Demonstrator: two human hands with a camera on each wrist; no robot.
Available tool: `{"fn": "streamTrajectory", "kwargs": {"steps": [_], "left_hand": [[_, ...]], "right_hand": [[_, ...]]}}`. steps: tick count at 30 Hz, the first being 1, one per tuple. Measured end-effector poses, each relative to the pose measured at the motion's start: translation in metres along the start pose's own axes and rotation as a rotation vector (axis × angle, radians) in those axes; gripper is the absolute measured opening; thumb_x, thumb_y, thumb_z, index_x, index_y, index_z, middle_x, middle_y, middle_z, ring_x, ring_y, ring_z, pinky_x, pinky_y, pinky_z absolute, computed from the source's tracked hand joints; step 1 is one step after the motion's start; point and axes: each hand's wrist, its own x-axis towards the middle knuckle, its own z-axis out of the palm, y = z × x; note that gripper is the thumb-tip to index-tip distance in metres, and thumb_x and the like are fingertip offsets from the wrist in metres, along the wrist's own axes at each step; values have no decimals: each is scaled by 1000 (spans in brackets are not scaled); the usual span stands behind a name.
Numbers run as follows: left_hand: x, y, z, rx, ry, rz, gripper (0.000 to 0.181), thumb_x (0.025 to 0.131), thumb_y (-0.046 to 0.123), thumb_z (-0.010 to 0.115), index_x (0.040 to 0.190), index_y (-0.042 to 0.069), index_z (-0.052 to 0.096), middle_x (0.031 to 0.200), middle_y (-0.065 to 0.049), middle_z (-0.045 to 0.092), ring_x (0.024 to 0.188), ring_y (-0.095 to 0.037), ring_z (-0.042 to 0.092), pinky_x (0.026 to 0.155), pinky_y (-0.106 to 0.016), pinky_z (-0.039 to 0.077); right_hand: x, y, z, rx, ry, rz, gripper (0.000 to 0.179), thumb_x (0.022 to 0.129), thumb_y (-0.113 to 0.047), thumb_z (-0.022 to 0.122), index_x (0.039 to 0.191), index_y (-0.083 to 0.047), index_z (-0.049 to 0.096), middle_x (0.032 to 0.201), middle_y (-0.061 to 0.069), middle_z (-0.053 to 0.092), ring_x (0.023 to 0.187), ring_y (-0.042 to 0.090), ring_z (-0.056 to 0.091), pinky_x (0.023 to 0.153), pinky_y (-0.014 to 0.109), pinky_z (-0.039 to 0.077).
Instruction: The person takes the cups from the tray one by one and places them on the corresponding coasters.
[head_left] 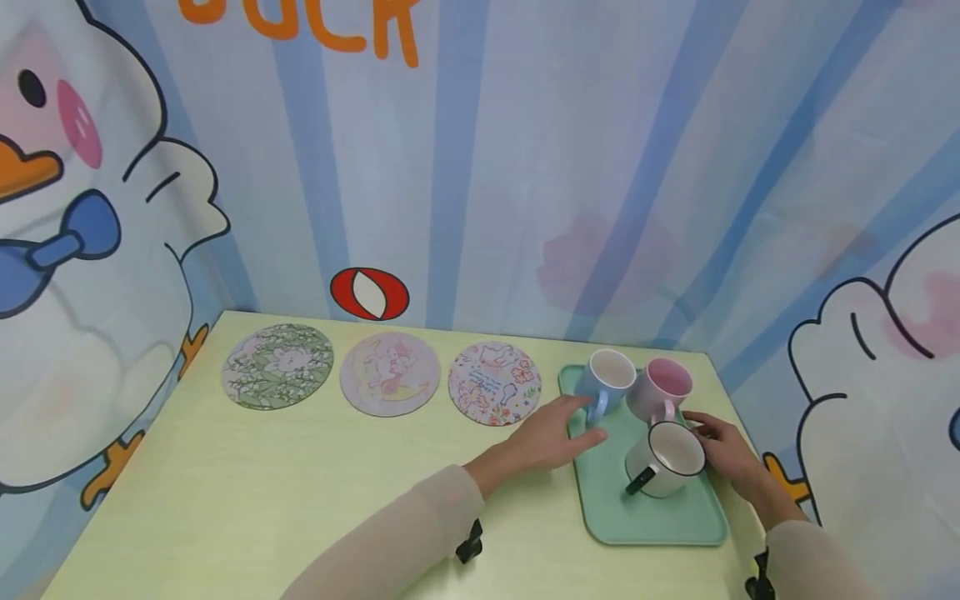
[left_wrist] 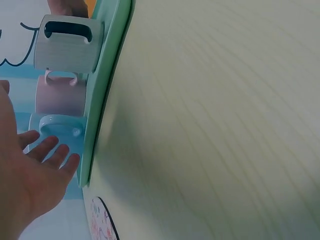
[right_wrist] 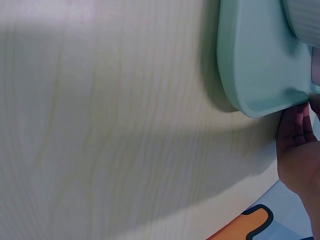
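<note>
A light green tray (head_left: 637, 523) carries a blue mug (head_left: 611, 372), a pink mug (head_left: 660, 390) and a white mug (head_left: 667, 462) with a black rim and black handle. My left hand (head_left: 551, 437) reaches over the tray's left edge with fingers spread, close to the blue mug's handle. In the left wrist view, nothing is held in the left hand (left_wrist: 37, 180). My right hand (head_left: 731, 462) holds the tray's right edge beside the white mug. The right wrist view has the thumb at the rim and the fingers (right_wrist: 295, 125) along the outer side.
Three round patterned mats lie in a row to the left: a green leafy mat (head_left: 277, 367), a pink mat (head_left: 390, 374) and a white floral mat (head_left: 495, 383). A cartoon-printed cloth (head_left: 502, 167) hangs behind the pale yellow table (head_left: 262, 500).
</note>
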Motion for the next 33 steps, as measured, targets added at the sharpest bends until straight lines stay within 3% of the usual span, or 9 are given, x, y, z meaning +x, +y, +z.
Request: {"fn": "streamTrajectory", "kwargs": {"steps": [8,14,20,24,33], "left_hand": [[11,1,4,-290,-3,-2,60,109,51,54,154,11,55,153,-5,58,141,-18,54,115,-33,44],[19,-2,10,-414,-31,-27,54,107,48,57,149,13,60,142,-2,66,133,-14,59,108,-31,48],[21,1,12,-525,-44,-70,55,108,46,56,151,11,57,146,-7,63,135,-20,59,106,-32,50],[23,2,14,-571,-36,-90,56,108,45,56,151,8,56,145,-10,63,136,-22,59,106,-33,51],[25,7,17,-570,-3,-134,53,109,40,59,148,4,57,136,-7,66,125,-18,63,100,-31,54]], "right_hand": [[-1,2,1,-3,11,-6,48,110,-7,44,157,6,41,124,28,59,103,33,56,79,32,51],[0,2,0,-3,14,-9,49,110,-7,44,157,6,42,123,27,59,102,33,56,79,32,51],[-2,-3,-1,18,3,5,50,109,-7,44,156,8,41,124,28,58,103,34,56,79,34,51],[-1,-3,0,26,9,6,50,108,-6,45,156,8,42,122,27,60,100,33,57,78,33,51],[-1,-6,-2,16,2,27,51,108,-10,46,155,10,41,125,31,61,102,33,60,80,33,53]]}}
